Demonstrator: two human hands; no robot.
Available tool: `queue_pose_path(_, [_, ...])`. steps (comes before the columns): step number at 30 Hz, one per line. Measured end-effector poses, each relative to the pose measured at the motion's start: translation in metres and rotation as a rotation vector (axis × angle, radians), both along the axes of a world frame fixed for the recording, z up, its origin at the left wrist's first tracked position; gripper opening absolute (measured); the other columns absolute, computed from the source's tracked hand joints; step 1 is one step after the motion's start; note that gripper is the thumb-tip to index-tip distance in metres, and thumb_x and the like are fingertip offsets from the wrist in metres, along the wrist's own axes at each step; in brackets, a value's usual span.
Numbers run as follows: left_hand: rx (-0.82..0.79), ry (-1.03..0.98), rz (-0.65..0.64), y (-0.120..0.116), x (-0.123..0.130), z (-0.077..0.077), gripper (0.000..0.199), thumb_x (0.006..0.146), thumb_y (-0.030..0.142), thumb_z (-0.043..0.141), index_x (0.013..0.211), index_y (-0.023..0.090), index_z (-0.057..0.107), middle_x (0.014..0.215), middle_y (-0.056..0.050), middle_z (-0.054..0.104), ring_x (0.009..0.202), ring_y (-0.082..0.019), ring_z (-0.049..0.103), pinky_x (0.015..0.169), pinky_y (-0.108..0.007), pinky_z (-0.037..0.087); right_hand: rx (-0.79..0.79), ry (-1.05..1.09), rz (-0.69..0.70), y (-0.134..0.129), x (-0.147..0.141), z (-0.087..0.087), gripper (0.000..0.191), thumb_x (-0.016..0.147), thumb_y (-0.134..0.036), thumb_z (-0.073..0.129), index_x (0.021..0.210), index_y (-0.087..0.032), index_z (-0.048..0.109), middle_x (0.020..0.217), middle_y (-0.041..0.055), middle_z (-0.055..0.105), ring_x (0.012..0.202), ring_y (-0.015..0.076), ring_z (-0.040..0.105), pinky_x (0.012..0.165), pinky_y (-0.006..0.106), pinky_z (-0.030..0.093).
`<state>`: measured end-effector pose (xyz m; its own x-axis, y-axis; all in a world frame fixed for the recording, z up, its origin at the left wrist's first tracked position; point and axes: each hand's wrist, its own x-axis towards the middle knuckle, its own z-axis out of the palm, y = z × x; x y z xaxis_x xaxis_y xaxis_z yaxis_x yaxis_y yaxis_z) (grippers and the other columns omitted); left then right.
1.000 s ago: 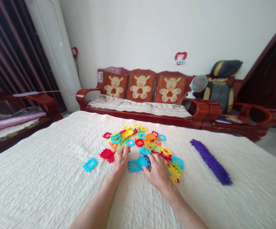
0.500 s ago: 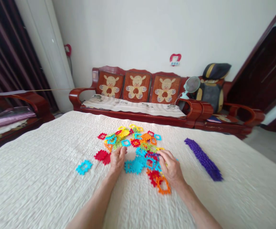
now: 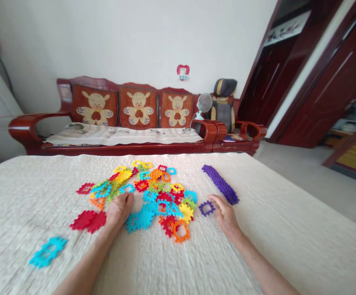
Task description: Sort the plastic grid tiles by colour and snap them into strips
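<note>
My right hand (image 3: pixel 226 216) is pinched on the edge of a purple square frame piece (image 3: pixel 207 208) with toothed edges. This piece lies between the pile and a row of purple pieces (image 3: pixel 220 184) packed together. My left hand (image 3: pixel 120 208) is closed at the pile's left side; whatever its curled fingers may hold is hidden. Beside it are a solid blue piece (image 3: pixel 145 216) and a pair of red pieces (image 3: pixel 87 221). Nearer my right hand in the pile are a yellow piece (image 3: pixel 186 213) and an orange frame piece (image 3: pixel 181 231).
A pale quilted cover (image 3: pixel 153 266) lies under everything. Blue pieces (image 3: pixel 48 251) lie apart at the front left. Beyond the far edge stand a wooden sofa (image 3: pixel 36 123) with bear cushions (image 3: pixel 139 106) and a small fan (image 3: pixel 204 103).
My right hand has drawn the purple frame piece out of the pile, rightward toward the purple row. My left hand stays closed by the pile. The view has turned to the right.
</note>
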<state>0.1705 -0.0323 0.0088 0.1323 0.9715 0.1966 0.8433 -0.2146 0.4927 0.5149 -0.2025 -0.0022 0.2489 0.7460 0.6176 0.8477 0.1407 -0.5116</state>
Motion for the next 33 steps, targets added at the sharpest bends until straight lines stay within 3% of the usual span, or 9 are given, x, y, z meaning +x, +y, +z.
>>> queue_pose_path(5, [0.052, 0.020, -0.020, 0.001, -0.002, -0.005, 0.037, 0.088, 0.041, 0.038, 0.083, 0.022, 0.070, 0.083, -0.005, 0.071, 0.080, -0.021, 0.066, 0.062, -0.025, 0.039, -0.090, 0.061, -0.171, -0.006, -0.003, 0.000, 0.031, 0.086, -0.027, 0.037, 0.102, -0.017, 0.062, 0.094, 0.0088, 0.069, 0.087, 0.0197, 0.065, 0.082, 0.034, 0.052])
queue_pose_path(11, [0.047, 0.007, -0.009, -0.002, -0.003, -0.001, 0.035, 0.086, 0.042, 0.044, 0.091, 0.022, 0.072, 0.088, -0.005, 0.073, 0.086, -0.021, 0.067, 0.064, -0.023, 0.042, -0.294, -0.176, -0.247, -0.015, -0.024, 0.009, 0.054, 0.079, -0.044, 0.057, 0.123, -0.013, 0.054, 0.102, 0.0127, 0.060, 0.097, 0.0259, 0.057, 0.088, 0.039, 0.046])
queue_pose_path(16, [0.047, 0.026, -0.019, -0.001, -0.004, 0.001, 0.036, 0.087, 0.042, 0.043, 0.089, 0.022, 0.073, 0.084, -0.005, 0.073, 0.083, -0.021, 0.067, 0.062, -0.023, 0.041, -0.354, -0.247, -0.280, -0.011, -0.036, 0.009, 0.053, 0.075, -0.038, 0.061, 0.122, -0.014, 0.054, 0.102, 0.0126, 0.058, 0.098, 0.0272, 0.054, 0.089, 0.040, 0.044])
queue_pose_path(20, [0.023, 0.041, -0.005, 0.001, -0.006, -0.001, 0.036, 0.085, 0.044, 0.045, 0.091, 0.023, 0.074, 0.084, -0.005, 0.073, 0.081, -0.021, 0.067, 0.060, -0.023, 0.042, -0.296, -0.191, -0.225, -0.008, -0.035, 0.010, 0.048, 0.074, -0.027, 0.059, 0.120, -0.015, 0.053, 0.101, 0.0103, 0.058, 0.098, 0.0244, 0.055, 0.090, 0.037, 0.045])
queue_pose_path(23, [0.030, 0.025, -0.002, 0.004, -0.007, -0.004, 0.035, 0.084, 0.045, 0.047, 0.092, 0.023, 0.074, 0.086, -0.005, 0.073, 0.081, -0.021, 0.067, 0.061, -0.023, 0.043, -0.141, -0.148, -0.255, -0.007, -0.021, 0.016, 0.048, 0.076, -0.026, 0.056, 0.122, -0.017, 0.049, 0.107, 0.0104, 0.056, 0.103, 0.0237, 0.054, 0.093, 0.037, 0.045])
queue_pose_path(27, [0.025, 0.000, -0.009, 0.006, -0.009, -0.006, 0.034, 0.083, 0.045, 0.049, 0.092, 0.024, 0.075, 0.083, -0.004, 0.074, 0.079, -0.021, 0.067, 0.059, -0.023, 0.044, 0.030, -0.106, -0.415, -0.013, 0.021, 0.018, 0.053, 0.077, -0.029, 0.054, 0.128, -0.018, 0.044, 0.115, 0.0117, 0.054, 0.110, 0.0256, 0.051, 0.096, 0.041, 0.044])
queue_pose_path(30, [0.031, -0.004, -0.007, 0.007, -0.009, -0.006, 0.033, 0.082, 0.045, 0.051, 0.089, 0.025, 0.075, 0.082, -0.004, 0.074, 0.078, -0.021, 0.067, 0.059, -0.022, 0.044, 0.006, -0.079, -0.551, -0.017, 0.050, 0.009, 0.056, 0.076, -0.034, 0.056, 0.127, -0.015, 0.046, 0.112, 0.0132, 0.054, 0.106, 0.0270, 0.053, 0.094, 0.043, 0.045])
queue_pose_path(33, [0.030, -0.001, 0.001, 0.007, -0.009, -0.006, 0.033, 0.082, 0.045, 0.050, 0.090, 0.025, 0.075, 0.085, -0.004, 0.074, 0.080, -0.021, 0.068, 0.060, -0.023, 0.044, -0.053, -0.081, -0.597, -0.019, 0.063, -0.002, 0.056, 0.076, -0.036, 0.056, 0.126, -0.014, 0.048, 0.111, 0.0135, 0.054, 0.104, 0.0272, 0.054, 0.094, 0.043, 0.046])
